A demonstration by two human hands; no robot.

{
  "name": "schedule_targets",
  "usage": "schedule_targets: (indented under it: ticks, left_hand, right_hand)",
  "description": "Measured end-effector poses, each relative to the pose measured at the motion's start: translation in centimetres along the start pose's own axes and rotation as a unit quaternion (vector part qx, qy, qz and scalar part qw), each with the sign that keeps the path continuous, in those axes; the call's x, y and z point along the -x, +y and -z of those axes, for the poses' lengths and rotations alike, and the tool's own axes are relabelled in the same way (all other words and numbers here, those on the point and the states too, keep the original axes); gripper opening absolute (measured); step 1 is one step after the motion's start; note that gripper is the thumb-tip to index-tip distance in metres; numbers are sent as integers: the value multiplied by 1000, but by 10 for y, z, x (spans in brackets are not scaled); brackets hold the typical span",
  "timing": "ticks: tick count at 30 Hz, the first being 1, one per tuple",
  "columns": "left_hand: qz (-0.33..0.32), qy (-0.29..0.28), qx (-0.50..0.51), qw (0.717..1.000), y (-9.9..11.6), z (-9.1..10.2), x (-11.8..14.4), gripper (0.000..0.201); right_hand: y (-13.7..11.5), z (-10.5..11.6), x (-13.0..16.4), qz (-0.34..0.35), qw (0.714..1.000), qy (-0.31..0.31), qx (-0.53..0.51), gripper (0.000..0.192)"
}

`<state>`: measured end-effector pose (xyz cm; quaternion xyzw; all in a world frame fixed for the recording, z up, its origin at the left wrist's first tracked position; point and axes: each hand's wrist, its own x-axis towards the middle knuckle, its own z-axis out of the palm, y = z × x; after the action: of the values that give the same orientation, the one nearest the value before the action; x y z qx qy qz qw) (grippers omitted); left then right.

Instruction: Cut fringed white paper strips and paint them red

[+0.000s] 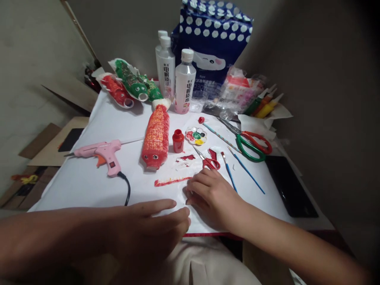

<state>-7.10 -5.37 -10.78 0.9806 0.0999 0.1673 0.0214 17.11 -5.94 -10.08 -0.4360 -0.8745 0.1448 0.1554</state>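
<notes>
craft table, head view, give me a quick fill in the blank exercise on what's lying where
1. The glue gun lying left of the red fish bottle is coloured ____.
2. The small red paint pot stands between the red fish bottle and the paint ____.
3. The large scissors have one red handle loop and one ____ loop.
4. The right hand rests flat on the white table cover, just below the small ____ with red handles.

Missing words: pink; palette; green; scissors

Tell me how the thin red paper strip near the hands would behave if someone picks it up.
The red paper strip lies flat and looks very thin, so it is probably light and floppy. Its edges look ragged, so it may tear easily.
</notes>
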Motion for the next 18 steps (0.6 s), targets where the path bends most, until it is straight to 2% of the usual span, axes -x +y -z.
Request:
schedule_targets:
  ticks: [3, 7, 11, 14, 18]
  left_hand:
    - [-76, 16, 2, 997, -1, 8, -8, 21]
    - [-137, 25, -8, 990, -3, 12, -12, 18]
    - [-111, -11, 18, 994, -2, 15, -8, 18]
    - [-89, -28, 21, 995, -2, 16, -4, 28]
    - [-50, -43, 20, 998, 1, 7, 5, 30]
  right_hand:
    - [0, 2, -1, -4, 1000, -10, -14, 7]
    - [1, 5, 1, -20, 1000, -10, -12, 7]
    - [8, 10, 6, -45, 999, -2, -20, 7]
    - [15, 15, 10, -60, 998, -9, -15, 10]
    - [20, 23, 15, -58, 998, -14, -19, 16]
